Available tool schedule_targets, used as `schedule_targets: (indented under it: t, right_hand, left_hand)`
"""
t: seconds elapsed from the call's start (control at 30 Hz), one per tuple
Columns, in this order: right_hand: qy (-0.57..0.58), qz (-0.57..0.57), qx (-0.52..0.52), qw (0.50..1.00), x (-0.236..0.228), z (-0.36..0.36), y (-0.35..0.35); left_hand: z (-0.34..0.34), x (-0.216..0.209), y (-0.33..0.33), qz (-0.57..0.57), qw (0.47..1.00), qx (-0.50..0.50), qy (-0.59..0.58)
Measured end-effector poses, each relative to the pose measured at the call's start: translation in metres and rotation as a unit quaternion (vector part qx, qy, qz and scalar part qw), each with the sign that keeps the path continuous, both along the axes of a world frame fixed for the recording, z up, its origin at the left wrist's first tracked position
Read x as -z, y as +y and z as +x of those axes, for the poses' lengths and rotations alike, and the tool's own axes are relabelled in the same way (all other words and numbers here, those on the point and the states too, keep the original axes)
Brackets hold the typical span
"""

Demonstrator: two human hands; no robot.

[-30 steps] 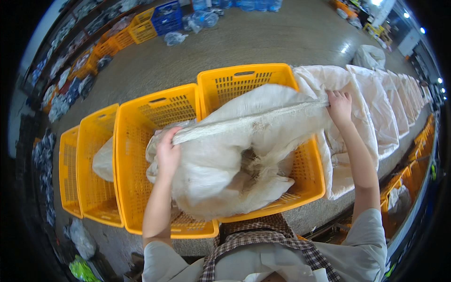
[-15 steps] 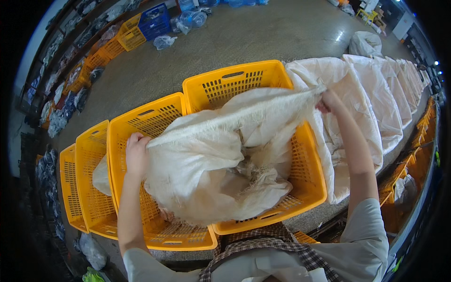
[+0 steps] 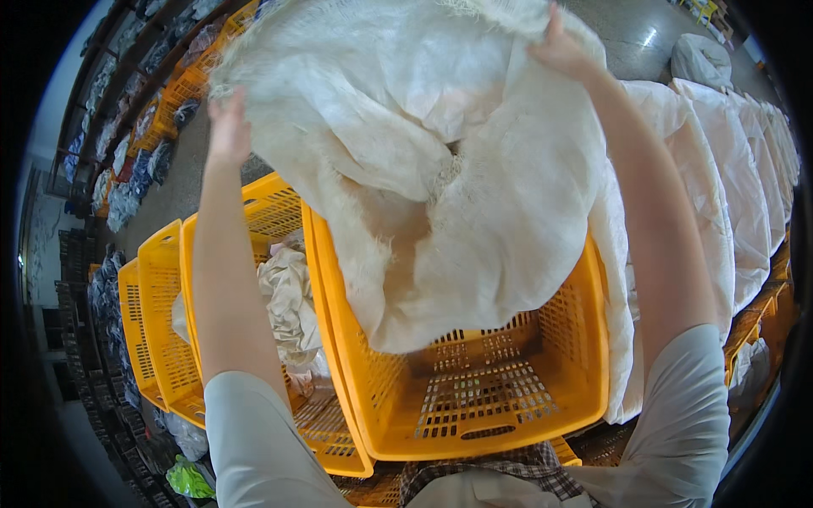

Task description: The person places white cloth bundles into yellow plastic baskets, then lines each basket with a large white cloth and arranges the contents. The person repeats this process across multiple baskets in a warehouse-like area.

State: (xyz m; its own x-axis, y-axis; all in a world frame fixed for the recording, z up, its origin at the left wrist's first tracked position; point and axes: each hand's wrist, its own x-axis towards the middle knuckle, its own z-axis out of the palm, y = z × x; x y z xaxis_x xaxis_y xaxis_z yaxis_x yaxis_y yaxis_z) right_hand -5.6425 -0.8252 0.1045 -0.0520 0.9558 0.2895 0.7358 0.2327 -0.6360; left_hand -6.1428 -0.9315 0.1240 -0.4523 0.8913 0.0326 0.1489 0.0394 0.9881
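Observation:
A large white woven sack [image 3: 508,195] with frayed edges is stretched between my raised hands. My left hand [image 3: 229,131] grips its edge at the upper left, slightly blurred. Higher up, my right hand [image 3: 563,51] holds the opposite side of the sack, its fingers partly hidden in the cloth. The sack's lower part hangs into the mouth of a yellow slotted crate [image 3: 600,372] in front of me. The crate's near floor and front wall show below the cloth.
Left of it stand more yellow crates [image 3: 157,254], one holding crumpled pale cloth [image 3: 290,296]. White sacks [image 3: 686,186] line up on the right. Shelves [image 3: 114,93] with bagged goods run along the far left, and a green bag [image 3: 188,477] lies at lower left.
Both hands have risen and moved away from me, lifting the sack up and forward. More of the crate's inside and the pale cloth in the neighbouring crate now show.

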Motion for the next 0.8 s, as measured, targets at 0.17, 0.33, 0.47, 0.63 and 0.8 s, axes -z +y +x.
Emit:
schedule_targets:
  t: [0.17,0.33,0.47,0.63,0.8]
  right_hand:
    - [-0.105,-0.117,-0.007,0.987,0.085,-0.012,0.003]
    - [-0.232,-0.197,-0.024,0.952,0.088,-0.017,0.015]
    - [-0.285,-0.227,-0.002,0.931,0.075,-0.031,0.012]
    - [-0.213,-0.306,0.078,0.924,0.066,-0.026,-0.014]
    - [-0.011,-0.309,0.071,0.948,0.084,0.009,-0.093]
  left_hand:
    - [0.056,0.079,0.008,-0.236,0.905,0.128,0.331]
    - [0.062,0.123,-0.003,-0.254,0.777,0.024,0.576]
    - [0.05,0.129,-0.007,-0.233,0.75,0.026,0.618]
    - [0.039,0.125,-0.007,-0.244,0.768,0.023,0.591]
    - [0.043,0.12,-0.004,-0.256,0.769,0.021,0.585]
